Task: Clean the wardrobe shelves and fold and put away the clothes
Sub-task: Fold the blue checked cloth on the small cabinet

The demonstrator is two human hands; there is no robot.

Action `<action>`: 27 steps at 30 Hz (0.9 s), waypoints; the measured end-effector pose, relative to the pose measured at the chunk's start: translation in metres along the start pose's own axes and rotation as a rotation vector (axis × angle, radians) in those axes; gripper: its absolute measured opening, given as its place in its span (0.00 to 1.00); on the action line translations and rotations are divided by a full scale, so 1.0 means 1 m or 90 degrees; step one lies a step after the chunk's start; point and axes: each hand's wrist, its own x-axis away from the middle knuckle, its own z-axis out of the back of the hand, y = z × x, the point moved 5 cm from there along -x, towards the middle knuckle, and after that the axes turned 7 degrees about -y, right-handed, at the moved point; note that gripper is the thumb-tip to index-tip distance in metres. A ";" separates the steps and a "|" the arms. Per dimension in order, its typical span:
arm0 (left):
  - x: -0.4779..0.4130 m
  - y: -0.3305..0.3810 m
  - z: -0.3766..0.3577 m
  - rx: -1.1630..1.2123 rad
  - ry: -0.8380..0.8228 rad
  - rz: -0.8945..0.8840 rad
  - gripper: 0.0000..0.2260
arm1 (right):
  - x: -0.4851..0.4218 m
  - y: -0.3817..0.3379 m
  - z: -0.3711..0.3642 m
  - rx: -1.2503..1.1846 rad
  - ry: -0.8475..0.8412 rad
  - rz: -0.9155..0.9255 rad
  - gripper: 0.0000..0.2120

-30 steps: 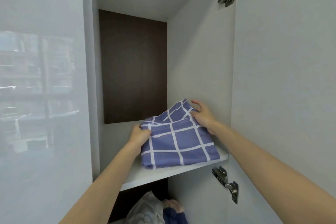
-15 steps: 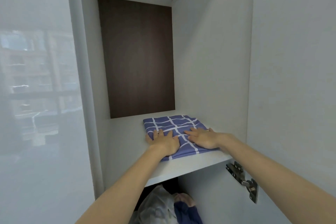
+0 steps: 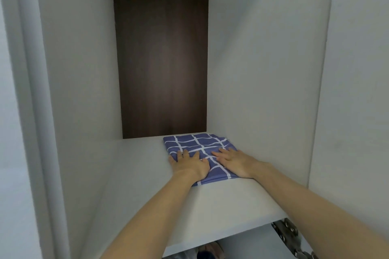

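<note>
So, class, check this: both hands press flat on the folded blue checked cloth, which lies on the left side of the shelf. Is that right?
Not quite. The head view shows the cloth on the right side of the shelf, close to the right wall, not the left. The rest holds: the left hand and right hand both press flat on it.

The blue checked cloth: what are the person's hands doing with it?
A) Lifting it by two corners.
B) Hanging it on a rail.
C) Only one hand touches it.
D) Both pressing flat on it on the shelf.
D: the left hand and the right hand lie flat, fingers straight, on the folded cloth resting on the white shelf.
</note>
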 end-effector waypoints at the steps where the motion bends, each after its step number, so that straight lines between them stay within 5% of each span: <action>1: -0.001 0.000 0.000 0.004 0.005 0.001 0.26 | 0.000 0.000 0.000 0.002 0.000 0.002 0.25; 10: 0.033 -0.007 0.011 -0.015 -0.013 -0.031 0.26 | 0.031 -0.001 0.024 -0.040 0.110 -0.070 0.21; 22: 0.234 -0.023 0.059 0.071 0.411 -0.300 0.18 | 0.254 -0.081 0.045 -0.173 0.500 0.010 0.16; 27: 0.316 -0.042 0.011 0.176 0.378 -0.452 0.18 | 0.348 -0.132 -0.026 -0.311 0.549 -0.084 0.14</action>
